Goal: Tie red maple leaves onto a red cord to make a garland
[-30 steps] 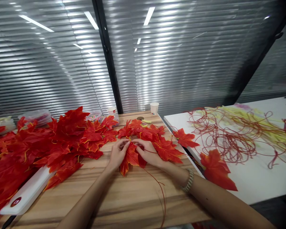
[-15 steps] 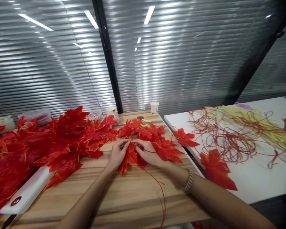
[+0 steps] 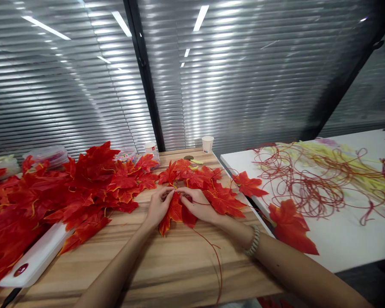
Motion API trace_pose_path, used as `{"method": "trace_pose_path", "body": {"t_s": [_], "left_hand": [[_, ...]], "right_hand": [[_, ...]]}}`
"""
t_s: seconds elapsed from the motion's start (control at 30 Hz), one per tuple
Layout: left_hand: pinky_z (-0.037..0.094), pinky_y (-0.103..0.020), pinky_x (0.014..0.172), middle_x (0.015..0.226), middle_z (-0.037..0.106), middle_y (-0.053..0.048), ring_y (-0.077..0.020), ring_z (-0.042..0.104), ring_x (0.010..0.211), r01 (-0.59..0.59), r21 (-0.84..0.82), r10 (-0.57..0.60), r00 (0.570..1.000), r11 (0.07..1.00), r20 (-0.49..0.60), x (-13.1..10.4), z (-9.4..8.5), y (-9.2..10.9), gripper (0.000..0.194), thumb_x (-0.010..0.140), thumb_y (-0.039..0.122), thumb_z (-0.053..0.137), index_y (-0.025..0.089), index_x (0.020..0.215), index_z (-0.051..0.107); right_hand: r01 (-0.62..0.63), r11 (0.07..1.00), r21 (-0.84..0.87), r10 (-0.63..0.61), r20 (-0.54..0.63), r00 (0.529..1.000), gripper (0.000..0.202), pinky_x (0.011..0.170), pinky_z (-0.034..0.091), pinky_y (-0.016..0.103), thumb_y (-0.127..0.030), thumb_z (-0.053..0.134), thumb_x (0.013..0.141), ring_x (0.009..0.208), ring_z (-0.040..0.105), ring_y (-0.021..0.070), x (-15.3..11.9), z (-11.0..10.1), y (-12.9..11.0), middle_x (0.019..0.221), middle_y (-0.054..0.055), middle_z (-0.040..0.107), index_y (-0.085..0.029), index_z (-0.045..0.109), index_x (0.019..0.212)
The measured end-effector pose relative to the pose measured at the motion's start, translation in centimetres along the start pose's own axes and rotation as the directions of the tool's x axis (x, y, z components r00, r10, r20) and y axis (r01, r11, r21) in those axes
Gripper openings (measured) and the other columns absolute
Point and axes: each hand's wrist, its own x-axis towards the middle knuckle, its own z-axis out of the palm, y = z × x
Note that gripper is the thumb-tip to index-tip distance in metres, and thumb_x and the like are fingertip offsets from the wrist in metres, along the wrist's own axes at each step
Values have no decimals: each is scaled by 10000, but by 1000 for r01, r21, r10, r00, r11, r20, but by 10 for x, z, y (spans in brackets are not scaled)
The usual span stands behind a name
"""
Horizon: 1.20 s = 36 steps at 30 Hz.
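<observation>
Over the wooden table, my left hand [image 3: 160, 204] pinches the stem end of a red artificial maple leaf [image 3: 175, 210], thumb against fingers. My right hand [image 3: 195, 204] is closed at the same leaf from the other side, its fingertips close to the left ones. What exactly the right fingertips grip, stem or cord, is too small to tell. A thin red cord [image 3: 218, 261] runs from beneath the hands toward the table's front edge. Just beyond my hands lie more red leaves [image 3: 223, 199] joined along the cord. The right wrist wears a braided bracelet.
A big heap of red leaves [image 3: 83, 184] covers the left, partly over a white power strip [image 3: 35, 261]. Paper cups [image 3: 207, 144] stand at the back. On the white table [image 3: 346, 239] at right lie tangled red cord [image 3: 308, 184], yellow strands and a loose leaf [image 3: 291, 226].
Almost nothing differs. Both hands keep their pinch at the leaf, which has shifted very slightly; the view has tilted a little.
</observation>
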Motion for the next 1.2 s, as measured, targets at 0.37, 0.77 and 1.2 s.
{"method": "trace_pose_path", "body": {"t_s": [0.37, 0.77, 1.2], "left_hand": [[477, -291, 771, 875, 664, -72, -175, 615, 818, -9, 12, 8, 996, 1000, 88, 0, 0, -5, 190, 745, 230, 488, 134, 854, 610], [479, -273, 757, 878, 665, -70, -168, 615, 805, -5, 16, 4, 998, 1000, 68, 1, -1, -5, 210, 746, 249, 496, 128, 872, 613], [485, -275, 746, 862, 670, -64, -168, 618, 795, -11, 4, 11, 999, 1000, 42, 2, -2, -8, 207, 746, 267, 508, 135, 866, 614]], "right_hand": [[10, 999, -39, -9, 35, 999, 275, 775, 468, 274, -138, 454, 823, 837, 615, 147, 0, -1, -5, 979, 42, 662, -181, 601, 1051], [31, 999, -36, -30, 45, 999, 272, 790, 464, 276, -159, 441, 841, 862, 614, 148, 0, -2, -5, 1003, 44, 656, -187, 598, 1061], [28, 999, -46, -26, 48, 999, 281, 800, 457, 277, -143, 434, 833, 873, 612, 148, 0, -1, -4, 991, 47, 658, -181, 593, 1061]]}}
